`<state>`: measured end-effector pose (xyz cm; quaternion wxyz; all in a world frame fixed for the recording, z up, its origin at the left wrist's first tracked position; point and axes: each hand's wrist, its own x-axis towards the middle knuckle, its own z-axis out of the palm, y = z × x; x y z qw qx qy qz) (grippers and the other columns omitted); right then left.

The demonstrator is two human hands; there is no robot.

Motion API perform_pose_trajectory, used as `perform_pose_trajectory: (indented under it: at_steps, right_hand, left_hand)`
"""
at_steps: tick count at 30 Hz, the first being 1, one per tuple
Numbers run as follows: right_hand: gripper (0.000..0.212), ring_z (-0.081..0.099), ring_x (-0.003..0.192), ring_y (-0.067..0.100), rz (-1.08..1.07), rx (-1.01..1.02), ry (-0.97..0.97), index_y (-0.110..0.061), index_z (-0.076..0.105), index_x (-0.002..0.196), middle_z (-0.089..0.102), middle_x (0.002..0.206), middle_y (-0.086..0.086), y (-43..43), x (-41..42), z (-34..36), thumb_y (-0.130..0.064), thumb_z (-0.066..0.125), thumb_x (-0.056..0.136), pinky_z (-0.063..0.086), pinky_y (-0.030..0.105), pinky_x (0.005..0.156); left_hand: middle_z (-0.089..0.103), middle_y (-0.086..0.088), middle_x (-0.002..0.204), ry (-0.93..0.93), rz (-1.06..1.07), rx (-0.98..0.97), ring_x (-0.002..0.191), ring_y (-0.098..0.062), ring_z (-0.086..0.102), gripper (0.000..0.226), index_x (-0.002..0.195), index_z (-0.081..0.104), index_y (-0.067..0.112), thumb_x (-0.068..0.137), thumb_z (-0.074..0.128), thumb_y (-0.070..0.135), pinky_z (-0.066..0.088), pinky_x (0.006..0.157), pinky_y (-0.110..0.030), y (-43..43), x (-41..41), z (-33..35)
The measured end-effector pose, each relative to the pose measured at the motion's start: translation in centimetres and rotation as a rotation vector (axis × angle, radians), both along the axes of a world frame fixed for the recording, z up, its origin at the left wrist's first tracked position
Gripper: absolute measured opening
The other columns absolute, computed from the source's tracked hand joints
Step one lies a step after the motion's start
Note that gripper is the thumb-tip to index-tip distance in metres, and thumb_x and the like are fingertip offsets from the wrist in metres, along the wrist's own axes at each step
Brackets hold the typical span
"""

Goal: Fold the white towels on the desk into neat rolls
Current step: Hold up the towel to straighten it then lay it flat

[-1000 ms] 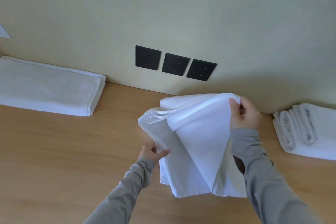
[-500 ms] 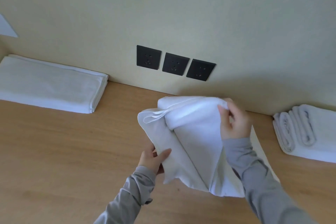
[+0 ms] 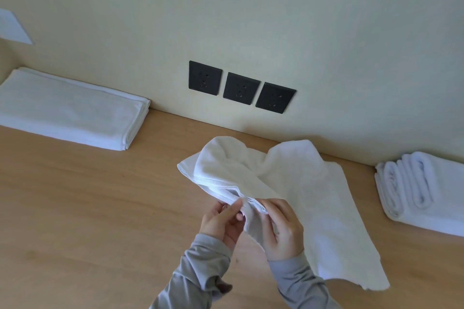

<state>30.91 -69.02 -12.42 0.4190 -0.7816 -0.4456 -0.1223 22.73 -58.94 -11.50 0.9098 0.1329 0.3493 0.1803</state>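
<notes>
Bunching at its hemmed edge, a crumpled white cloth towel [image 3: 301, 183] is held above the middle of the light wooden bench [image 3: 75, 208], the rest trailing right. The hem is pinched by the left grip [image 3: 222, 221], thumb and fingers curled on it, and clasped by the right grip [image 3: 283, 228], closed round the same bunch. A flat folded white towel stack [image 3: 70, 110] is laid far left, rolled white towels [image 3: 414, 183] far right. Three black square wall sockets [image 3: 241, 88] are seen behind.

Left hand [image 3: 222, 221], right hand [image 3: 285, 229], close together
</notes>
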Motion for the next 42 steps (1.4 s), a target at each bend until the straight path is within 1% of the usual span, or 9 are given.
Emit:
perform_pose_trajectory:
  at_steps: [3,7,12,18,24,33,37,40,42]
  right_hand:
    - [0.018,0.059,0.08,0.013,-0.009,0.012,0.056,-0.003,0.071,0.091,0.062,0.086,0.004,-0.3,-0.3,-0.7,-0.002,0.055,0.085,0.048,0.021,0.071]
    - [0.023,0.06,0.078,0.008,-0.015,0.07,0.148,-0.004,0.072,0.089,0.062,0.085,0.001,0.2,-0.8,-0.5,-0.019,0.054,0.088,0.049,0.022,0.067]
    - [0.026,0.056,0.077,0.003,-0.023,0.059,0.202,-0.006,0.073,0.088,0.06,0.082,-0.002,0.6,-1.3,0.6,-0.021,0.052,0.086,0.045,0.015,0.068]
    - [0.027,0.052,0.069,0.003,-0.118,0.094,0.143,-0.001,0.074,0.084,0.058,0.071,0.005,0.8,-1.1,2.0,-0.018,0.052,0.084,0.039,0.005,0.066]
    - [0.024,0.056,0.075,0.011,-0.028,0.049,-0.052,0.0,0.073,0.094,0.062,0.077,0.008,0.8,-1.3,2.7,-0.008,0.051,0.085,0.044,0.014,0.068]
    - [0.036,0.055,0.083,0.015,0.006,-0.033,-0.005,0.001,0.07,0.103,0.061,0.087,0.008,0.3,-2.6,2.1,-0.018,0.04,0.095,0.048,0.023,0.069]
    - [0.032,0.056,0.088,0.014,0.021,-0.056,0.046,0.002,0.067,0.109,0.059,0.094,0.01,0.2,-3.1,2.2,-0.013,0.044,0.091,0.051,0.026,0.071]
    - [0.038,0.054,0.093,0.009,0.046,-0.071,0.11,0.007,0.062,0.114,0.056,0.097,0.014,0.1,-3.9,2.2,-0.018,0.043,0.092,0.052,0.022,0.073]
    - [0.038,0.053,0.095,0.007,0.067,-0.086,0.155,0.008,0.063,0.111,0.054,0.097,0.013,-0.1,-4.4,2.0,-0.015,0.044,0.088,0.053,0.024,0.076]
  left_hand:
    - [0.062,-0.011,0.061,-0.066,0.025,0.002,0.055,-0.017,0.062,0.013,0.079,0.057,-0.003,0.068,0.063,0.002,0.054,0.054,-0.025,-1.3,-0.1,0.4]
    - [0.059,-0.015,0.08,-0.031,0.058,0.103,0.065,-0.017,0.063,0.034,0.092,0.054,-0.003,0.061,0.067,-0.002,0.053,0.062,-0.022,-2.1,-0.4,0.6]
    - [0.065,-0.015,0.072,0.122,0.03,0.335,0.068,-0.022,0.061,0.033,0.074,0.061,0.002,0.051,0.082,-0.009,0.048,0.072,-0.033,-1.9,-1.3,1.0]
    - [0.067,-0.009,0.064,0.215,0.123,0.246,0.059,-0.016,0.065,0.031,0.051,0.066,0.002,0.075,0.063,-0.016,0.056,0.055,-0.023,-2.4,-1.4,1.8]
    - [0.066,-0.016,0.067,0.197,0.224,0.145,0.061,-0.024,0.068,0.032,0.048,0.064,-0.001,0.076,0.062,-0.016,0.057,0.054,-0.026,-2.4,-1.1,2.5]
    - [0.064,-0.008,0.055,0.216,0.199,0.232,0.055,-0.017,0.065,0.044,0.039,0.06,0.008,0.077,0.061,-0.016,0.059,0.061,-0.027,-2.6,-1.2,2.5]
    - [0.064,-0.01,0.058,0.227,0.193,0.225,0.055,-0.017,0.064,0.041,0.044,0.063,0.007,0.079,0.062,-0.014,0.058,0.058,-0.024,-2.8,-1.2,2.2]
    - [0.064,-0.011,0.065,0.295,0.147,0.276,0.062,-0.02,0.062,0.016,0.063,0.065,0.003,0.067,0.08,0.0,0.057,0.065,-0.028,-3.0,-1.3,2.5]
    - [0.062,-0.004,0.062,0.424,0.064,0.398,0.058,-0.014,0.059,0.034,0.072,0.062,0.005,0.053,0.09,0.009,0.052,0.061,-0.021,-2.9,-1.2,2.3]
